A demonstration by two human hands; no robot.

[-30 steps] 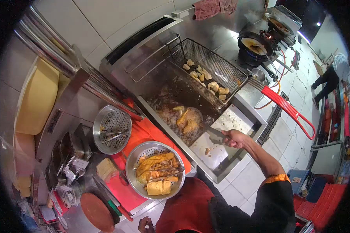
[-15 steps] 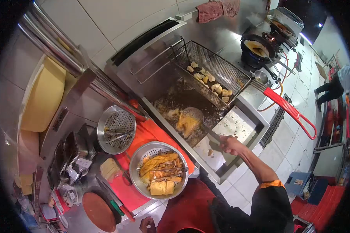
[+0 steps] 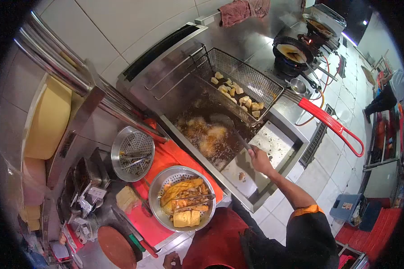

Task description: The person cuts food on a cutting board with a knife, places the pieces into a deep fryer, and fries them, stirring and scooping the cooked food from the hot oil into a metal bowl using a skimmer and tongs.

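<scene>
My right hand (image 3: 259, 160) is closed round the handle of a skimmer (image 3: 243, 141). Its round head lies in the bubbling oil of the fryer (image 3: 274, 179), partly hidden by the oil. Beside it, golden-brown food (image 3: 207, 140) is frying amid foam. At the bottom edge my left hand (image 3: 171, 259) hangs with curled fingers, and I see nothing in it. Near it is a perforated metal bowl (image 3: 155, 205) with fried pieces and tongs (image 3: 195, 197). A wire basket (image 3: 256, 74) with pale chunks (image 3: 238, 92) sits over the oil, its red handle (image 3: 330, 119) pointing right.
Another perforated bowl (image 3: 132, 152) with tongs stands on the left counter. A knife (image 3: 141, 233), a green-handled tool and a brown round board (image 3: 116, 246) lie nearby. Black woks (image 3: 293, 51) stand on burners at the back right. A person (image 3: 386, 98) is at the far right.
The skimmer head has gone from under the golden food down into the oil, further back. The food now lies loose in the foam. My right hand has shifted slightly left and up.
</scene>
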